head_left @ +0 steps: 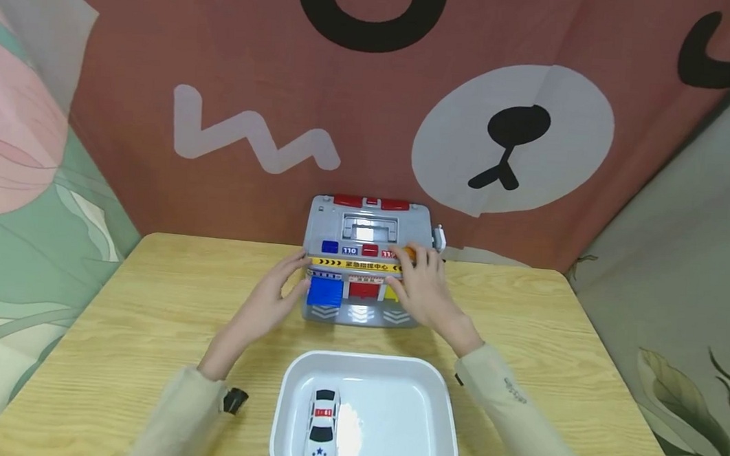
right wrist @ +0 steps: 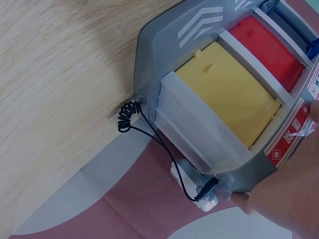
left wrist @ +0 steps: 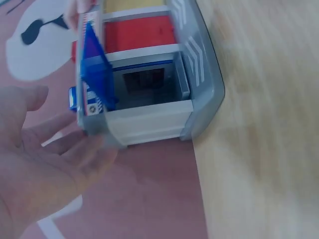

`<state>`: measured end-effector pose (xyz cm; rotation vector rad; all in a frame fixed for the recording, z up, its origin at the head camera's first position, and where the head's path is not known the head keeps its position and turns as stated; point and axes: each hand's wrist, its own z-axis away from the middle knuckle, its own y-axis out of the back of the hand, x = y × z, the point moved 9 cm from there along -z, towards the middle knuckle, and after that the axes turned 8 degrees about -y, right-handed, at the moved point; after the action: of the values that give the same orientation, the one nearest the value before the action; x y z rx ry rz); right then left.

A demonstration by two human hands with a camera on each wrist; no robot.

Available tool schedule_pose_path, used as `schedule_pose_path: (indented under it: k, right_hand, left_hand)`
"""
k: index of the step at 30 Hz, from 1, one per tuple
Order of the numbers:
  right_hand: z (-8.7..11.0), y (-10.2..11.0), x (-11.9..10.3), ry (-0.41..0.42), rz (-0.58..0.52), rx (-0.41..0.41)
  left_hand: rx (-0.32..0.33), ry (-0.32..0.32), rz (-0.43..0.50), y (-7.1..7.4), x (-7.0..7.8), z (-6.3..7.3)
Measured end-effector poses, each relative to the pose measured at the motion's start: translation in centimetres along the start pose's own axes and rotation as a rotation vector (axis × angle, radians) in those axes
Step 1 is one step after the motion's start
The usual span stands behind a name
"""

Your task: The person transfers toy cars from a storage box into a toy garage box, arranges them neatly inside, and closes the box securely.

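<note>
A grey toy police garage (head_left: 364,315) stands at the back of the table, with red (left wrist: 139,35) and yellow (right wrist: 227,92) doors closed. Its blue door (left wrist: 97,69) is swung up, baring a dark bay (left wrist: 149,84). My left hand (head_left: 273,293) is at the garage's left side, fingers extended and fingertips at its edge; the left wrist view shows the palm spread. With my right hand (head_left: 426,290) I grip the front right part, fingers bent over the top near the orange button (head_left: 410,252) and thumb on the front above the yellow door.
A white tray (head_left: 449,432) stands in front of the garage, holding a white toy police car (head_left: 321,429). On the garage's right side hangs a small white handset (right wrist: 194,186) with a coiled black cord (right wrist: 128,117). A printed curtain (head_left: 249,201) hangs close behind.
</note>
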<state>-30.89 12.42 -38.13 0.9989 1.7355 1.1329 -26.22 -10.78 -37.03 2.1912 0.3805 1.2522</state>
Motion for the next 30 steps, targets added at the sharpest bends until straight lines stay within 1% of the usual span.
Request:
schedule_pose_path:
  k: [1,3,5,6,8,10,12,13,15,17,20,23,25,27,30]
  right_hand:
    - [0.0,0.0,0.0,0.001,0.000,-0.004]
    - [0.0,0.0,0.0,0.002,-0.001,-0.009]
    - [0.0,0.0,0.0,0.002,-0.005,-0.009]
    - [0.1,0.1,0.0,0.005,-0.009,-0.006]
    - [0.1,0.2,0.0,0.005,-0.009,0.001]
    - [0.0,0.4,0.0,0.007,-0.011,0.011]
    - [-0.1,0.5,0.1,0.010,-0.012,0.017]
    - [-0.1,0.5,0.1,0.010,-0.009,0.017]
    - [-0.2,0.5,0.2,0.012,-0.013,0.018]
    - [-0.3,0.5,0.2,0.010,-0.014,0.016]
    - [-0.4,0.5,0.2,0.008,-0.019,0.016]
    - [-0.5,0.6,0.3,0.000,-0.019,0.010]
    - [-0.6,0.7,0.4,-0.003,-0.014,0.008]
    - [-0.7,0.8,0.4,-0.007,-0.010,0.009]
    - [-0.6,0.7,0.3,-0.001,-0.010,0.011]
  left_hand:
    - [0.006,0.016,0.019,0.1,0.1,0.5]
    - [0.020,0.053,0.023,0.4,0.2,1.6]
    - [0.045,0.096,-0.003,0.6,0.5,2.7]
    - [0.062,0.119,-0.032,0.8,0.8,3.2]
    - [0.104,0.148,-0.087,1.0,1.7,4.1]
    - [0.139,0.156,-0.141,0.9,3.1,4.9]
    - [0.140,0.162,-0.183,0.1,4.5,5.5]
    - [0.123,0.167,-0.194,-0.4,5.1,5.8]
    - [0.060,0.211,-0.208,-1.9,5.9,6.3]
    - [-0.034,0.270,-0.230,-3.4,6.4,6.8]
    - [-0.176,0.330,-0.276,-5.4,6.8,7.9]
    - [-0.247,0.309,-0.351,-6.7,7.0,8.6]
    - [-0.284,0.311,-0.360,-7.5,6.9,9.0]
    - [-0.335,0.312,-0.373,-8.2,6.6,9.4]
    - [-0.452,0.361,-0.340,-9.6,6.1,10.2]
